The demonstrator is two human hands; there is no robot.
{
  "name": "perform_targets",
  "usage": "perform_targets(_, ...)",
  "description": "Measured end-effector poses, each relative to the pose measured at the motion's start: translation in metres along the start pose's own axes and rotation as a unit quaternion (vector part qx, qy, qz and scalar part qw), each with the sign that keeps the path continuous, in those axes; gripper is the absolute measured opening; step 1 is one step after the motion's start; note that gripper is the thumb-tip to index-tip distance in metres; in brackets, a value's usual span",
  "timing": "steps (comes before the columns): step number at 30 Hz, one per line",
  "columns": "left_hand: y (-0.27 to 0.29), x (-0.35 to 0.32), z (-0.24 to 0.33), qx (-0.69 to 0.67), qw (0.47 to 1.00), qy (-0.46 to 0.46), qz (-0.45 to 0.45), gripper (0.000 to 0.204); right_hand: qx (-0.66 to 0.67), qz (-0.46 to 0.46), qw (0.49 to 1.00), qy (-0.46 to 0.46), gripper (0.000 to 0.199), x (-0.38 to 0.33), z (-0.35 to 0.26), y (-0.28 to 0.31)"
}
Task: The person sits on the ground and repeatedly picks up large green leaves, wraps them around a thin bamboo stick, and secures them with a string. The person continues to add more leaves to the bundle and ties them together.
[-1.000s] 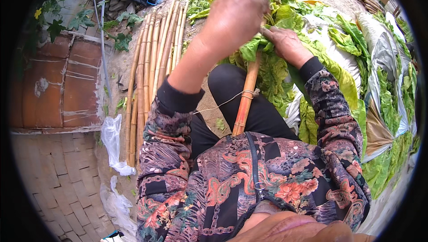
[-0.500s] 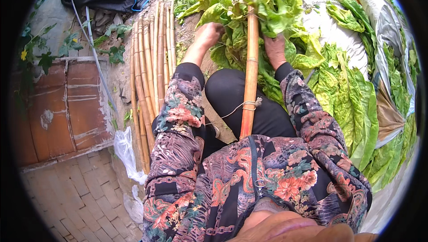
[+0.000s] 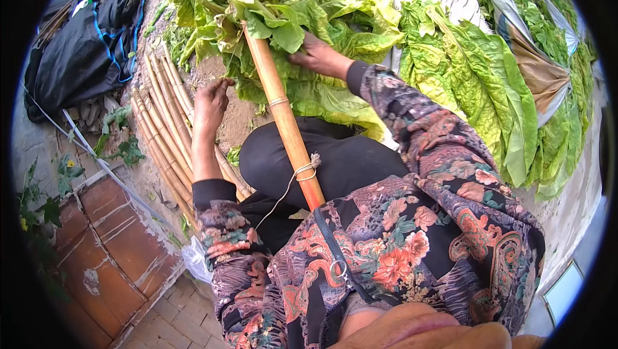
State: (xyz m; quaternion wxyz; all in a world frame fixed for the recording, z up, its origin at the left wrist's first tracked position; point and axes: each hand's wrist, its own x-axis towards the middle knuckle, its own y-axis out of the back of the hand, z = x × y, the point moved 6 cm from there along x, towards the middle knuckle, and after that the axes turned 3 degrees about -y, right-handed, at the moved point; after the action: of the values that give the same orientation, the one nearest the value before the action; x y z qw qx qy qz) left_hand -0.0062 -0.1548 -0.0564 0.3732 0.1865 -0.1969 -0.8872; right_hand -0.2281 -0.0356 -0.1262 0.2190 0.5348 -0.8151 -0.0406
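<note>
big green leaves (image 3: 360, 46) spread ahead of both my hands. a stick (image 3: 283, 114) runs from my lap up between them, twine (image 3: 302, 172) looped round it behind my wrists. my right hand (image 3: 318, 56) lies flat on the leaves, fingers together. my left hand (image 3: 211, 101), fingers curled, touches the leaves' edge.

Dirt ground (image 3: 225, 120), green leaves (image 3: 476, 79), bamboo poles (image 3: 164, 111)

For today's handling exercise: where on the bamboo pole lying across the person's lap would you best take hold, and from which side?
Probably the bare stretch of the bamboo pole between its two string ties, coming from the left hand side. The far end is buried in green leaves, the near end sits against the body, and the right hand works the leaves.
</note>
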Motion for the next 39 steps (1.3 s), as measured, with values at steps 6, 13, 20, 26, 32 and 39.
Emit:
perform_targets(6,-0.04,-0.081,0.108,-0.054,0.991,-0.121,-0.005,0.022,-0.445,0.272,0.831,-0.193,0.044,-0.095,0.126,0.276)
perform_targets(13,-0.138,-0.074,0.143,0.214,0.939,-0.262,0.065,0.013,-0.601,0.034,0.703,-0.38,0.079,-0.175,0.187,0.306)
perform_targets(20,-0.134,-0.064,0.136,0.196,0.957,-0.21,0.046,0.013,-0.573,0.001,0.692,-0.439,0.039,-0.182,0.186,0.312)
perform_targets(26,-0.132,-0.056,0.127,0.179,0.945,-0.267,0.062,0.014,-0.262,0.124,0.941,-0.173,0.042,-0.16,0.106,0.28)
perform_targets(32,-0.095,-0.08,0.131,0.26,0.911,-0.276,0.164,0.016,-0.141,-0.086,0.981,-0.103,0.039,-0.086,-0.074,0.145)
perform_targets(39,-0.028,-0.109,0.11,0.265,0.931,-0.215,0.131,0.016,-0.314,-0.293,0.903,0.02,0.038,-0.074,-0.03,0.028)
